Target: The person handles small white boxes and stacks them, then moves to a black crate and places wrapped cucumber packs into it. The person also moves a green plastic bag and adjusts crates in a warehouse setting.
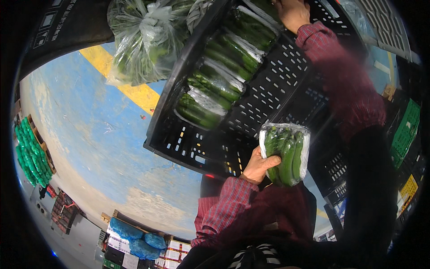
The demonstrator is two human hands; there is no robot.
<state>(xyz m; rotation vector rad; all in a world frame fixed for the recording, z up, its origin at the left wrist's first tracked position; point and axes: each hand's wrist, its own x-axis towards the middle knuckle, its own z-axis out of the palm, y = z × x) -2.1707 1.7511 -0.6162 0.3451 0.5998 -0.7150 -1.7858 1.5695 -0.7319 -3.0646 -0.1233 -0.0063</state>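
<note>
My left hand [260, 164] grips a film-wrapped white tray of green cucumbers [288, 153], thumb across its front, above the near end of a black perforated plastic crate [168, 111]. Inside the crate, several similar wrapped packs [231, 50] stand in a row along its left wall, tilted against one another. At the crate's far end is my right hand [293, 15], beside the farthest pack [263, 8]. The top of the picture cuts off its fingers, so whether they hold that pack is hidden.
A knotted clear bag of green produce [147, 43] lies left of the crate. Right stand more black crates [336, 168] and a green crate panel [404, 134]. Stacked green net sacks [32, 151], blue bags [144, 247] and white cartons [174, 252] line the far left and bottom.
</note>
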